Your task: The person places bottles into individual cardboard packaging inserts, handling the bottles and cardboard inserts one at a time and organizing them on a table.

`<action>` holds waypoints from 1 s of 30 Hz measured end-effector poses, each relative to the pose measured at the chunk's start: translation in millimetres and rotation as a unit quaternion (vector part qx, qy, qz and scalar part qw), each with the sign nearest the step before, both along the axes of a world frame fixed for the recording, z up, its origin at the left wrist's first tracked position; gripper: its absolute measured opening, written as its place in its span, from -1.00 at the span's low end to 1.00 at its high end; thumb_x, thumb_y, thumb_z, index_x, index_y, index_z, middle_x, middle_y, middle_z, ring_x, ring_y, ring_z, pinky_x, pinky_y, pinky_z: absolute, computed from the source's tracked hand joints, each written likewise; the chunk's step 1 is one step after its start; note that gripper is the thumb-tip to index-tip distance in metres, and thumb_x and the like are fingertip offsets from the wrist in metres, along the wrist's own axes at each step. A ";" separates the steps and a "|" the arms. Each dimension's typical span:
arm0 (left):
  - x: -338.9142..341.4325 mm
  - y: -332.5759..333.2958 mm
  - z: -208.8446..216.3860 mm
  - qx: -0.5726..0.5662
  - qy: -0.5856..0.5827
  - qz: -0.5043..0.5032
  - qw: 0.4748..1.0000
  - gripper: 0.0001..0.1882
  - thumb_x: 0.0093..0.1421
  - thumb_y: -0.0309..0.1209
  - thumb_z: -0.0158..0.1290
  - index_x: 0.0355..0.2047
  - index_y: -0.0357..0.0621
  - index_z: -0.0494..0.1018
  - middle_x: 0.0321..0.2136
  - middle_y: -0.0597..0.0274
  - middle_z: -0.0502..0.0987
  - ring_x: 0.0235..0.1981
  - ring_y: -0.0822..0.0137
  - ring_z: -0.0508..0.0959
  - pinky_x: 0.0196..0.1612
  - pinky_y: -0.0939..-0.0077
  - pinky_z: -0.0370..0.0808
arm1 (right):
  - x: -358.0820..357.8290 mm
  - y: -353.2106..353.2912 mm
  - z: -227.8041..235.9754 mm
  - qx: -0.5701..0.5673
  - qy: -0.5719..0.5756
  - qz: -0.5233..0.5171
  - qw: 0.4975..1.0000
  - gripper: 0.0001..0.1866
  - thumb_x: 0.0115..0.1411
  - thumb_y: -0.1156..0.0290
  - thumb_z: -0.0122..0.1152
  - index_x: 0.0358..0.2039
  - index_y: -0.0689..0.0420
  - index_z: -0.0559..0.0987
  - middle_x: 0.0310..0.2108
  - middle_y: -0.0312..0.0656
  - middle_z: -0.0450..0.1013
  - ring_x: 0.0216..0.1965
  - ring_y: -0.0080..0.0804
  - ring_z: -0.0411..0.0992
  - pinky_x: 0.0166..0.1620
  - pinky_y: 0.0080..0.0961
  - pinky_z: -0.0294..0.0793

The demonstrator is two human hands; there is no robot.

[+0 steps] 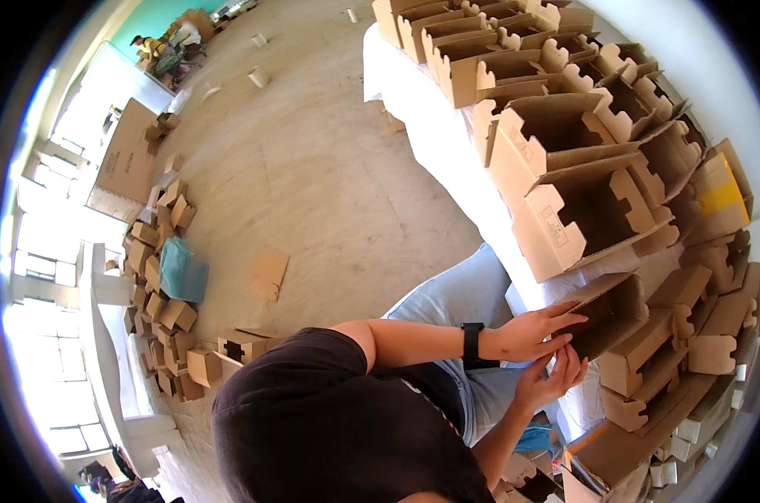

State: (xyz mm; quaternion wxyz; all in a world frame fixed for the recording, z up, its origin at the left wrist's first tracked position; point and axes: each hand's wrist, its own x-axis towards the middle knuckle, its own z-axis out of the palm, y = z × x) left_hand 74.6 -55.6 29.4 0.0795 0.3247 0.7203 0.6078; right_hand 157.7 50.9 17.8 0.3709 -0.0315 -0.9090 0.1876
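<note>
A small brown cardboard box (613, 314) stands with its open side up at the table's near edge. My left hand (535, 334), with a black watch on its wrist, reaches over the box's near end, its fingers closed on the cardboard there. Just below it, my right hand (556, 377) has its bent fingers pressed against the same end of the box, near the left fingertips. The exact grip under the fingers is partly hidden. Beyond my hands, several open cardboard boxes with notched flaps (593, 205) stand in close rows.
A white cloth (434, 126) covers the table. More folded boxes (648, 348) crowd the right side. Loose boxes lie in a heap (177, 314) on the floor at left, around a blue bin (183, 270). A flat cardboard piece (269, 273) lies on the floor.
</note>
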 end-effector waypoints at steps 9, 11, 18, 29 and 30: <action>-4.1 6.3 -3.2 -0.014 -0.061 0.019 0.998 -0.33 0.24 -0.40 -0.01 0.33 -0.16 0.02 0.07 -0.20 0.38 -0.10 -0.06 0.52 -0.07 0.23 0.46 | -9.3 14.5 6.9 -0.007 0.027 -0.010 1.000 -0.83 0.28 0.49 0.08 -0.22 0.17 0.62 -0.21 -0.22 0.57 -0.16 -0.31 0.50 0.12 -0.15 0.28; -2.8 5.5 -2.6 -0.006 -0.051 0.026 0.998 -0.28 0.18 -0.44 0.00 0.34 -0.16 0.02 0.06 -0.20 0.39 -0.09 -0.06 0.51 -0.06 0.23 0.45 | -9.7 14.5 4.2 -0.004 0.030 0.003 1.000 -0.83 0.28 0.48 0.08 -0.21 0.16 0.62 -0.21 -0.23 0.57 -0.16 -0.31 0.50 0.12 -0.16 0.27; -2.6 5.1 -1.3 -0.022 -0.050 0.027 0.998 -0.22 0.12 -0.52 -0.01 0.35 -0.15 -0.01 0.08 -0.19 0.38 -0.02 -0.04 0.48 -0.02 0.27 0.43 | -13.8 16.7 -0.3 -0.019 0.035 0.055 0.998 -0.83 0.28 0.47 0.08 -0.19 0.15 0.62 -0.20 -0.25 0.57 -0.14 -0.34 0.50 0.13 -0.19 0.25; 3.8 7.7 -9.7 -0.034 -0.051 0.020 0.998 -0.17 0.08 -0.53 0.06 0.36 -0.16 -0.02 0.17 -0.16 0.32 0.12 -0.02 0.41 0.10 0.31 0.38 | -4.6 20.6 -2.8 -0.032 0.045 0.080 0.995 -0.83 0.25 0.47 0.10 -0.20 0.14 0.62 -0.20 -0.24 0.56 -0.13 -0.34 0.49 0.14 -0.19 0.23; 2.1 6.5 -12.0 -0.038 -0.045 0.025 0.998 -0.16 0.08 -0.53 0.06 0.36 -0.16 -0.02 0.20 -0.15 0.29 0.12 -0.01 0.40 0.11 0.31 0.38 | -5.4 19.8 -4.4 -0.041 0.044 0.080 0.995 -0.83 0.24 0.47 0.11 -0.20 0.14 0.63 -0.20 -0.24 0.56 -0.13 -0.32 0.49 0.15 -0.18 0.24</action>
